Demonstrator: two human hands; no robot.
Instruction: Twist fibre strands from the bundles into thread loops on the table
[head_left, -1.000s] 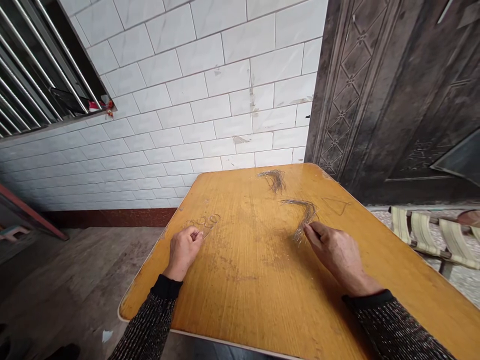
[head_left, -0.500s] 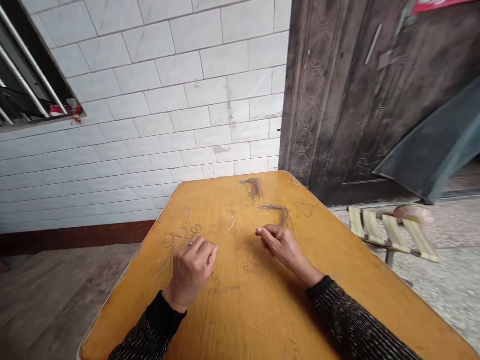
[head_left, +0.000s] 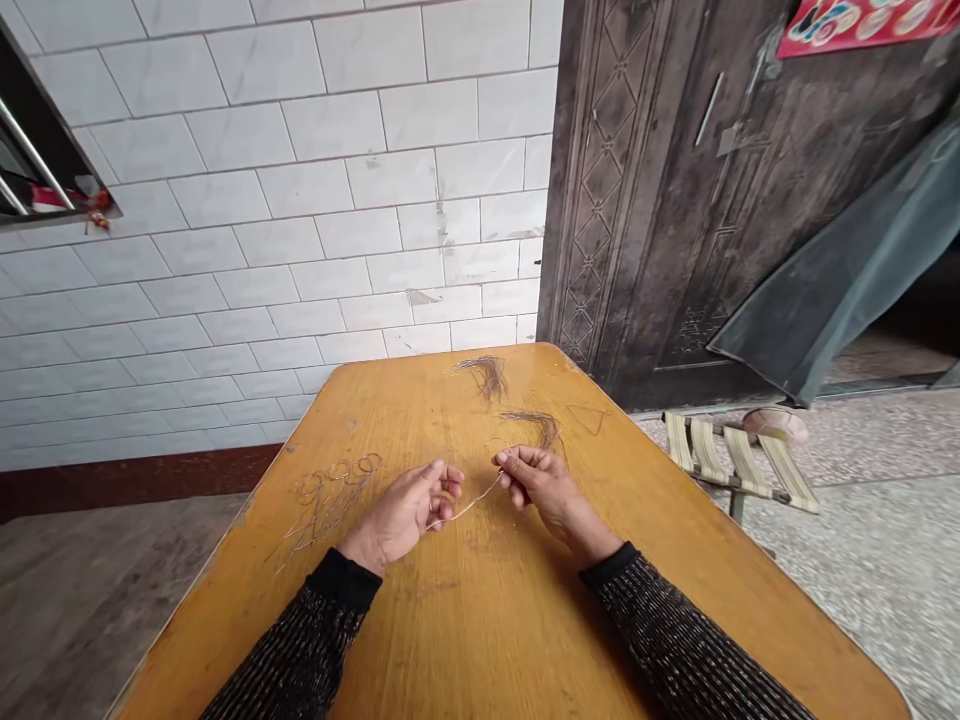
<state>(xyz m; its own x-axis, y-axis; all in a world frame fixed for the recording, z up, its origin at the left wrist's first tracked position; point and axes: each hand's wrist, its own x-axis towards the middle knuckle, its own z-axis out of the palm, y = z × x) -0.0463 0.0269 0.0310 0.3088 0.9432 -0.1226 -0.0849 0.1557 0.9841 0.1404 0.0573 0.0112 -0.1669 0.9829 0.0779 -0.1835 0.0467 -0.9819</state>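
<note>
A thin twisted wire (head_left: 474, 503) runs between my two hands above the wooden table (head_left: 480, 620). My right hand (head_left: 544, 487) pinches its upper end between thumb and fingers, and a faint thin loop shows just beyond the fingertips. The lower end enters the curled fingers of my left hand (head_left: 412, 508), turned partly palm up; its exact grip is partly hidden. Beside my left hand lie several looped, twisted wires (head_left: 341, 490). Past my right hand sits a bent bundle of dark thin wires (head_left: 546, 428), with a second bundle (head_left: 491, 376) farther back.
A faint triangular wire outline (head_left: 589, 418) lies near the table's right edge. The table's far end meets a white tiled wall (head_left: 337, 190). To the right are a folding stool with webbing straps (head_left: 739, 460), a dark carved door (head_left: 637, 200) and a hanging grey-green curtain (head_left: 840, 270).
My left hand has rolled from knuckles up to partly palm up and come nearer the right. The wire now spans both hands. The whole view has shifted slightly rightward.
</note>
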